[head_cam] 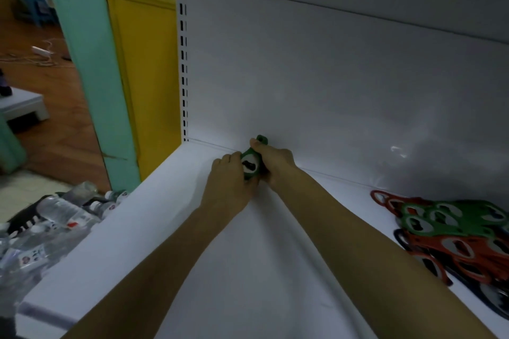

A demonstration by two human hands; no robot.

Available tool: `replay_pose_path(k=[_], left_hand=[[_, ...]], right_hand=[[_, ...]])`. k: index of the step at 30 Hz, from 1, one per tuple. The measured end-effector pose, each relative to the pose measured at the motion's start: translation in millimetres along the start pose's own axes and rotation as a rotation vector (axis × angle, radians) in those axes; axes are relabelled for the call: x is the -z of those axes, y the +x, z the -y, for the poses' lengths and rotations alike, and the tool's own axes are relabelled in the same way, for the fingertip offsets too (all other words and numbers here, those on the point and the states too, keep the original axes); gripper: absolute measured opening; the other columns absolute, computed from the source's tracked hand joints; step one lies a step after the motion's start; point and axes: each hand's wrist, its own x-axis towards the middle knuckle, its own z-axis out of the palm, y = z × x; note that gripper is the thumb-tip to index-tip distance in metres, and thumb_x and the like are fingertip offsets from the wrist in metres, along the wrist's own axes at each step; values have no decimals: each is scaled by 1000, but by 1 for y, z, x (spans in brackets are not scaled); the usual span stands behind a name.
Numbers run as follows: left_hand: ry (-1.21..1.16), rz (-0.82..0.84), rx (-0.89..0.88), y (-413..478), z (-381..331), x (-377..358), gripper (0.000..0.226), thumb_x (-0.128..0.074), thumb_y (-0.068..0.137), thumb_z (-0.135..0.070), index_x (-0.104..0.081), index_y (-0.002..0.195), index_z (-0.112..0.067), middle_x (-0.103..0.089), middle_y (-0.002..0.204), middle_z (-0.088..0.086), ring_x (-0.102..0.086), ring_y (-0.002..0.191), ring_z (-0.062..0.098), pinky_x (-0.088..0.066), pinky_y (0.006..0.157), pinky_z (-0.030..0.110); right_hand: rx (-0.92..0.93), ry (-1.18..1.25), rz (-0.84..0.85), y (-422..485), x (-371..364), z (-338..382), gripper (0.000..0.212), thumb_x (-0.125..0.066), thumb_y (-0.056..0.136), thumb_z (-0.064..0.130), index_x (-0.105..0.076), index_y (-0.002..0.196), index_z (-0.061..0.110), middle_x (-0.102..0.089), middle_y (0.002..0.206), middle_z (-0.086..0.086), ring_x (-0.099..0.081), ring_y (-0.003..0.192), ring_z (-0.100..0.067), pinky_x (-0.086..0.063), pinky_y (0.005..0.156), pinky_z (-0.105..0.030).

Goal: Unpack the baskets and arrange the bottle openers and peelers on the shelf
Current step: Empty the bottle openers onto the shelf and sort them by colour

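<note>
Steadiness matters: left hand (230, 184) and right hand (271, 162) both pinch the flat green plastic bottle opener (250, 164) between them, best set square on the white metal shelf (170, 201) directly beneath before release.

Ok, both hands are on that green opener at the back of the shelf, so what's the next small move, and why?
Probably ease the green bottle opener down against the back panel and let go. The left hand and right hand both grip it right by the seam at the rear of the shelf, so it looks about placed, and the pile of openers at right waits.
</note>
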Motion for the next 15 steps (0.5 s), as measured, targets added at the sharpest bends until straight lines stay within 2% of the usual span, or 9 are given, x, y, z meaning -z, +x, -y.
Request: replay_pose_path(k=[3, 5, 7, 9, 11, 13, 15], left_hand=[[69, 6, 24, 4, 11, -4, 27, -61, 87, -30, -55, 102, -8, -61, 101, 10, -44, 86, 18, -28, 70, 24], [102, 9, 25, 3, 16, -8, 30, -60, 87, -32, -55, 105, -9, -58, 103, 9, -39, 88, 16, -24, 71, 22], [143, 24, 27, 4, 18, -10, 37, -61, 86, -35, -55, 111, -9, -55, 109, 10, -42, 95, 20, -25, 74, 22], [112, 23, 38, 5, 19, -9, 51, -67, 82, -36, -51, 122, -8, -51, 116, 12, -44, 104, 24, -28, 79, 23], [55, 40, 55, 4, 21, -7, 70, -73, 78, -36, -43, 135, -7, -50, 122, 12, -44, 111, 27, -33, 86, 26], [18, 55, 66, 4, 21, -6, 78, -76, 75, -36, -40, 139, -8, -52, 124, 12, -47, 113, 27, -35, 90, 28], [-17, 73, 81, 7, 21, -5, 80, -77, 75, -36, -38, 140, -10, -55, 123, 11, -50, 113, 27, -38, 91, 29]], right_hand=[[54, -269, -35, 15, -5, -2, 36, -79, 76, 33, -53, 77, 8, -61, 80, -7, -60, 72, -20, -55, 73, -33], [113, -483, -45, 20, -2, -5, 38, -77, 76, 40, -53, 73, 11, -59, 75, -2, -58, 67, -16, -54, 65, -28], [152, -612, -33, 23, 3, -7, 38, -76, 76, 42, -55, 74, 10, -59, 74, -1, -57, 63, -14, -48, 49, -21], [150, -621, -25, 26, 7, -6, 36, -74, 79, 41, -54, 74, 11, -60, 74, -4, -59, 61, -15, -47, 44, -21], [108, -568, -15, 28, 9, -3, 33, -73, 82, 36, -58, 80, 6, -64, 83, -11, -62, 66, -20, -55, 53, -27], [74, -515, -13, 30, 12, -3, 35, -74, 82, 30, -63, 93, -2, -67, 91, -17, -64, 68, -23, -56, 57, -30], [87, -492, -36, 30, 14, -5, 34, -77, 79, 29, -65, 92, -1, -68, 88, -16, -63, 64, -22, -54, 53, -28]])
